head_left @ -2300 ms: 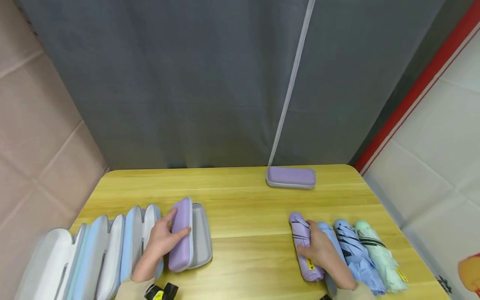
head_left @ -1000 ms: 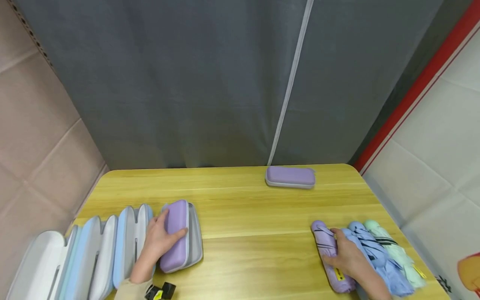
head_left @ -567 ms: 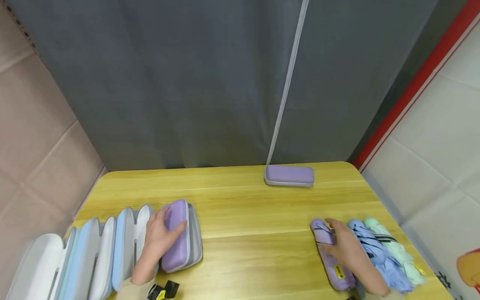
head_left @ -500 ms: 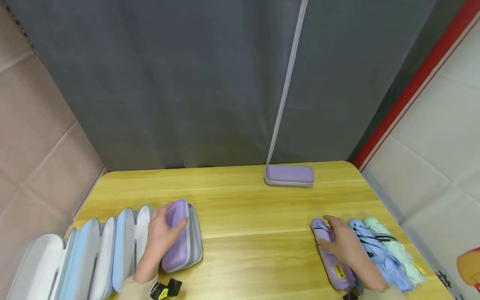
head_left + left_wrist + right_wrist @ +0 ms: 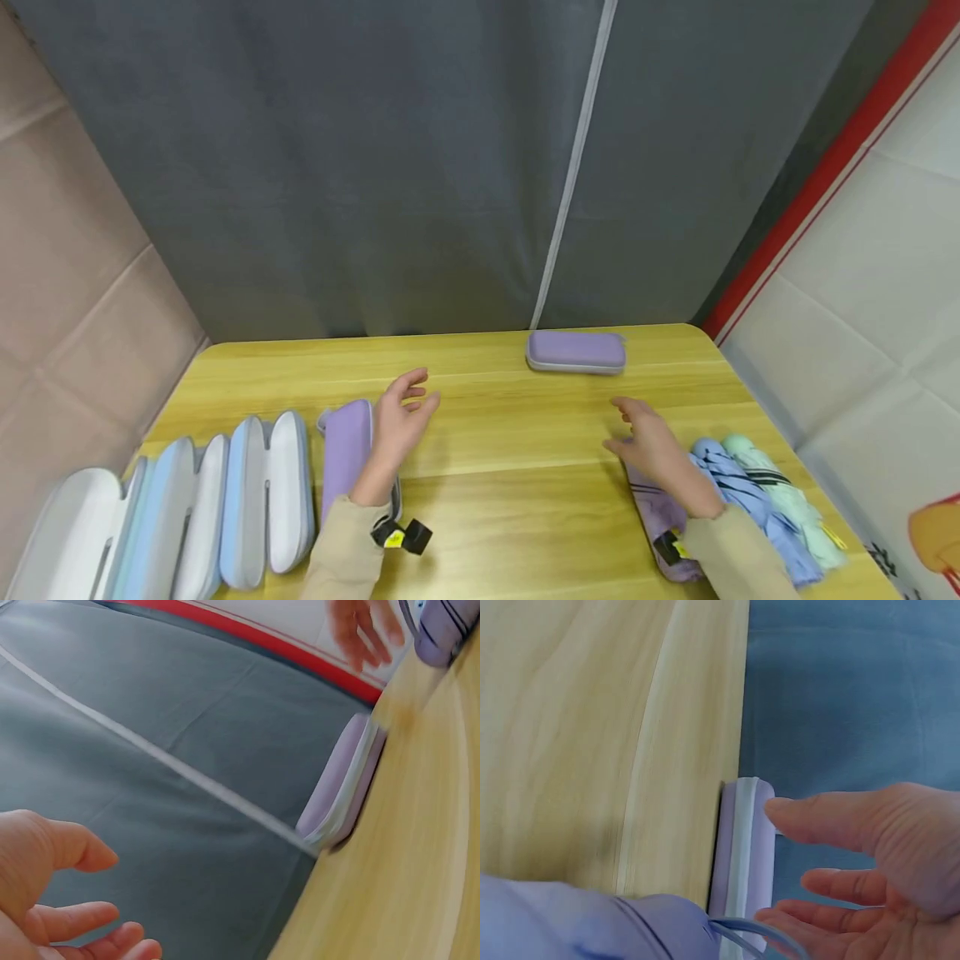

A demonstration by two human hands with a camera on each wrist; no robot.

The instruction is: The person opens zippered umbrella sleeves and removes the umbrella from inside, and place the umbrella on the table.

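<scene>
In the head view my left hand is raised over the right side of an opened purple zip case, fingers loosely bent and empty. The hand and sleeve hide much of that case's grey half. My right hand hovers over a folded purple umbrella, its fingers relaxed with nothing between them; hand and sleeve cover part of the umbrella. At the table's back edge lies a closed purple zip case, which the left wrist view also shows beyond the left hand.
Opened blue and white cases stand in a row at the left of the wooden table. A blue umbrella and a mint green umbrella lie at the right. A grey curtain hangs behind the table.
The purple umbrella and opened purple case shifted outward earlier, with a hand on each. Both hands have since let go; the left has moved right and forward, the right forward and left.
</scene>
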